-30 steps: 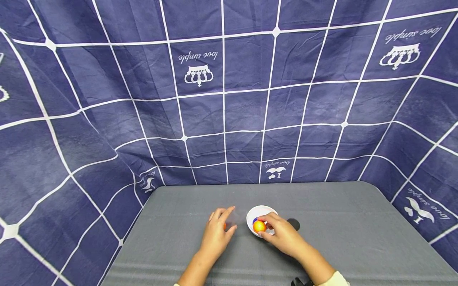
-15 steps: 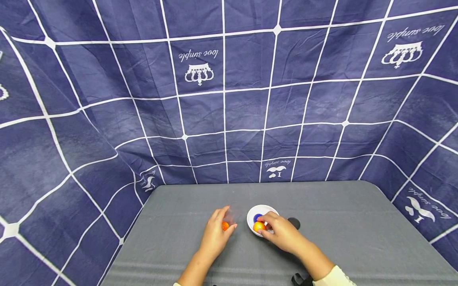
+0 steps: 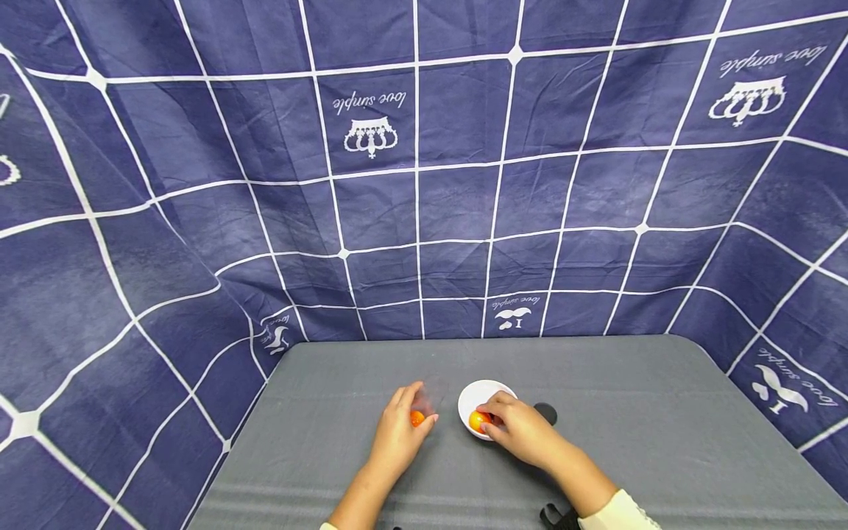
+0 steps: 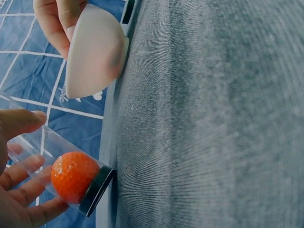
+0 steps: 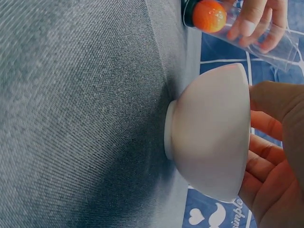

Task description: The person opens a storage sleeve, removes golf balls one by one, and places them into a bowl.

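My left hand (image 3: 399,425) wraps around a clear plastic tube (image 4: 35,135), thumb on one side and fingers on the other. An orange dimpled golf ball (image 4: 74,177) sits at the tube's bottom, above its black base cap (image 4: 98,191), which touches the table. A white bowl (image 5: 209,133) stands to the right in the head view. My right hand (image 3: 523,430) reaches over its rim, thumb and fingers pinching an orange ball (image 3: 479,422) inside it. Both wrist views hide the bowl's inside. The blue ball is out of sight.
A flat black disc (image 3: 546,414) lies on the grey table (image 3: 344,390) just right of the bowl, partly behind my right hand. Blue cloth (image 3: 450,206) with white lines hangs at the back and sides. A black strap (image 3: 559,517) shows near the right sleeve.
In the bowl, my right fingers have closed further over the orange ball, and the blue ball has gone from view. My left hand has turned slightly, showing more of the tube's golf ball.
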A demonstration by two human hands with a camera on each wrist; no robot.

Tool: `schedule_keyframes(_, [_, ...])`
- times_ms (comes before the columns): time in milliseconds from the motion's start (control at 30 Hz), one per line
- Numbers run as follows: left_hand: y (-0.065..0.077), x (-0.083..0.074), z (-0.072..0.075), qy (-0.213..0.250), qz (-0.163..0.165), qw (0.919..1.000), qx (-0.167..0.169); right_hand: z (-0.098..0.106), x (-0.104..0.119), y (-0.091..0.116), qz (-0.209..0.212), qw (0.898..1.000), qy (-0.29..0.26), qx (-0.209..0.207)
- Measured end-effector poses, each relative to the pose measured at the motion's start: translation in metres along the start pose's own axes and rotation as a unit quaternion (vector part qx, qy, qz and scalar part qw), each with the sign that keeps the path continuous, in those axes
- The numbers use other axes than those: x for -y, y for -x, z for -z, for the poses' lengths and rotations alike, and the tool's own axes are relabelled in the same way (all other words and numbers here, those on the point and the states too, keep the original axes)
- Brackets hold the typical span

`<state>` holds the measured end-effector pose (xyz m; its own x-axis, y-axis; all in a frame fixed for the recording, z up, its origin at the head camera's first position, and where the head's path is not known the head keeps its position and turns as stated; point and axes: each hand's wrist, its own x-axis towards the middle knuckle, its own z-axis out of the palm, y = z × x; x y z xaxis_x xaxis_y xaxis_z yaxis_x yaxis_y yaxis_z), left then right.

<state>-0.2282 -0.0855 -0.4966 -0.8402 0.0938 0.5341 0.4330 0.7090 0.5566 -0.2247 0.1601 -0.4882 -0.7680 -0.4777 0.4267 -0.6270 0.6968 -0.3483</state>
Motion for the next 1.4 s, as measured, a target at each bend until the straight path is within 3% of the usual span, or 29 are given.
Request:
schedule_keyframes(200, [0.000, 0.000, 0.000, 0.010, -0.004, 0.9999, 0.013, -0.001, 0.000, 0.000, -0.003, 1.000, -0.006, -0.001])
schedule_keyframes(433, [0.000, -0.001, 0.001, 0.010, -0.009, 0.9999, 0.010, -0.002, -0.001, -0.001, 0.003, 0.999, -0.031, -0.030])
schedule_keyframes(667, [-0.001, -0.005, 0.004, 0.022, -0.012, 0.9995, 0.018, 0.002, -0.004, -0.002, -0.018, 0.997, -0.062, -0.036])
schedule_keyframes(1067, [-0.007, -0.016, 0.010, -0.019, -0.071, 0.9973, -0.001, 0.010, 0.003, -0.003, -0.027, 0.988, -0.103, -0.111])
schedule_keyframes(1400, [-0.010, -0.025, 0.014, -0.102, -0.136, 0.9854, -0.001, 0.016, 0.019, -0.003, -0.030, 0.973, -0.202, -0.108])
